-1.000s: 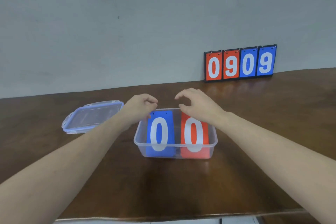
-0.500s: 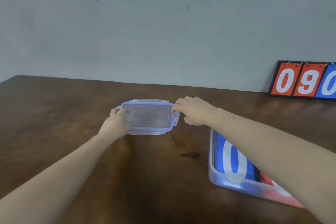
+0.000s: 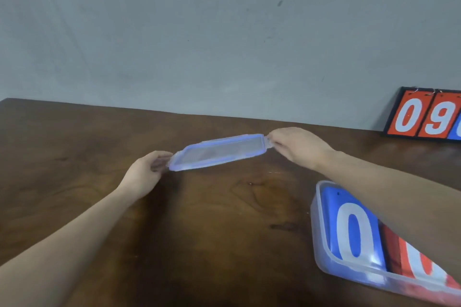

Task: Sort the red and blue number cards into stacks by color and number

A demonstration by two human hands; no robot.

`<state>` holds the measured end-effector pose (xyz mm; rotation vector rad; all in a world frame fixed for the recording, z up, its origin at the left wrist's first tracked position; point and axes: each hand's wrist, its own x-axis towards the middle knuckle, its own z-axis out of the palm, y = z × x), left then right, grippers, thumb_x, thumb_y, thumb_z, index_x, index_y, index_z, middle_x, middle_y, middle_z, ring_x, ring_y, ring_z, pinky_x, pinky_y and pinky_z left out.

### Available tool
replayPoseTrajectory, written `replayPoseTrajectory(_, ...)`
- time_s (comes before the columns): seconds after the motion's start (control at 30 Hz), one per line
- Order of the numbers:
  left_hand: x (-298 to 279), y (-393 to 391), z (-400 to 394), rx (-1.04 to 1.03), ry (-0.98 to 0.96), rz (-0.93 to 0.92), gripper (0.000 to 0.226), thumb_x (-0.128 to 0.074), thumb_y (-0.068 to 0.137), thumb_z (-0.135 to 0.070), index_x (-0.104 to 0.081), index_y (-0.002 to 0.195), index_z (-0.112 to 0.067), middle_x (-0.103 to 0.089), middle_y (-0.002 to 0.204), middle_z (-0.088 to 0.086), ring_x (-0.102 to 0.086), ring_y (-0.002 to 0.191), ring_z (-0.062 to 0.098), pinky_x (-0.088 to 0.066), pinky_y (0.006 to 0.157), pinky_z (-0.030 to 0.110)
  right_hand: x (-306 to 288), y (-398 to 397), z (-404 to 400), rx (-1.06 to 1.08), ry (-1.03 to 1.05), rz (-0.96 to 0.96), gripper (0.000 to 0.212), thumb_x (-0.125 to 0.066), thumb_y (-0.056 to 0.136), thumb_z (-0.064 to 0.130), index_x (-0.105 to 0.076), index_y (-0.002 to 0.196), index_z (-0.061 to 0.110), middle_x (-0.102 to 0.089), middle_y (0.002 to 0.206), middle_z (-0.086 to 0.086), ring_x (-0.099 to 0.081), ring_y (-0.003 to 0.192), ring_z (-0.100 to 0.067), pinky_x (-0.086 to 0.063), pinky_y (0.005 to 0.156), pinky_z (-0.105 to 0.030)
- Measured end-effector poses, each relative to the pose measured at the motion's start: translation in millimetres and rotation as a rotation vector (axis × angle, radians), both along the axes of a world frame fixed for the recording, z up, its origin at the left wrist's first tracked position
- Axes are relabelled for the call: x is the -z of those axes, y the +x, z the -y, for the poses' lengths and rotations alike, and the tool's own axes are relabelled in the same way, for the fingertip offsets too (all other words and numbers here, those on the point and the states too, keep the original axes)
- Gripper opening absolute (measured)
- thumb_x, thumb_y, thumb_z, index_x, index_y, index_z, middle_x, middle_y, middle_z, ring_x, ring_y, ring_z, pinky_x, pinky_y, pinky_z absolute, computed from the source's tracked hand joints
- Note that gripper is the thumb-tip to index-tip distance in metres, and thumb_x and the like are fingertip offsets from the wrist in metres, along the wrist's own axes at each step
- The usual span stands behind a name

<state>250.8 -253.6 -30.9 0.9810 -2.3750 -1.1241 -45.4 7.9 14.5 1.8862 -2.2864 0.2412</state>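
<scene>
1. Left hand [image 3: 144,173], center-left of frame: fingers curled, pinching the left short end of the lid [image 3: 217,151], thumb side on top. Forearm runs in from the lower-left corner.
2. Lid, mid-frame: clear plastic w/ blue rim, held off the table [image 3: 74,182], tilted, right end higher than left. Nothing on it.
3. Right hand [image 3: 296,146], center-right, just right of the lid: fingers together, clamped on the clip tab at the lid's right short end. Forearm crosses above the container [image 3: 321,252] toward the right edge.
4. Container, lower-right corner: clear tub sitting on the table, partly cut off by the frame edge, no lid on it.
5. Task cards are inside the tub: blue card [image 3: 349,227] w/ white 0 on the left, red card [image 3: 409,259] touching it on the right; red one's digit is mostly hidden by the arm and frame edge, can't read it.
6. Scoreboard [image 3: 424,117], mid-right edge, standing at the wall: red flaps show 0 and 9, a sliver of blue flap past that, rest cut off.
</scene>
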Motion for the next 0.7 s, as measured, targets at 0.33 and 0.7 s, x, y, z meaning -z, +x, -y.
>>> replayPoseTrajectory(0.33, -77.4, -68.9, -123.6, 0.024, 0.207, -0.660, 0.019, -0.066, 0.096, -0.025, -0.068, 0.077, -0.021, -0.072, 0.082, -0.003, -0.067, 0.086, 0.019, -0.053, 0.089, 0.038, -72.3, -1.4, -119.6, 0.328, -0.721, 0.370, 0.009, -0.051, 0.103, 0.030, -0.044, 0.096, 0.030, -0.062, 0.085, 0.012, -0.063, 0.082, -0.024, -0.052, 0.075, -0.046)
replayPoseTrajectory(0.7, -74.8, -111.7, -298.6, 0.133, 0.603, -0.545, 0.017, -0.057, 0.101, -0.033, -0.066, 0.112, -0.024, -0.074, 0.113, -0.004, -0.066, 0.110, 0.016, -0.050, 0.100, 0.044, -80.6, 40.5, -297.8, 0.605, -0.749, 1.213, 0.038, -0.046, 0.103, 0.048, -0.049, 0.084, 0.016, -0.050, 0.069, -0.007, -0.044, 0.057, -0.019, -0.037, 0.055, -0.030)
